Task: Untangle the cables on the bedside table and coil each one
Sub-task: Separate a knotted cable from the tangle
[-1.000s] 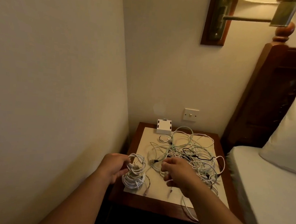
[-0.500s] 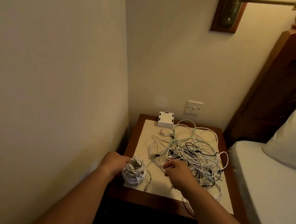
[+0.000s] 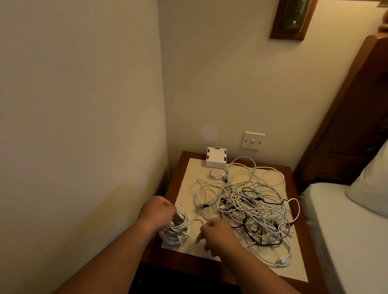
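Left hand [image 3: 158,214] grips coil [image 3: 175,231], near-left on table [image 3: 173,182]. Right hand [image 3: 217,234], curled, hold unclear, is nearer tangle [image 3: 251,207], just to its right.

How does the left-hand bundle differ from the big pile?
The coiled white cable bundle is compact; the tangled cable pile sprawls. The bundle is white only; the pile adds black and pale green. The left hand grips the bundle, not the pile. Both lie on the table.

White coil [image 3: 175,230] lies front-left — white, black, green cables [image 3: 251,204] tangled beside.
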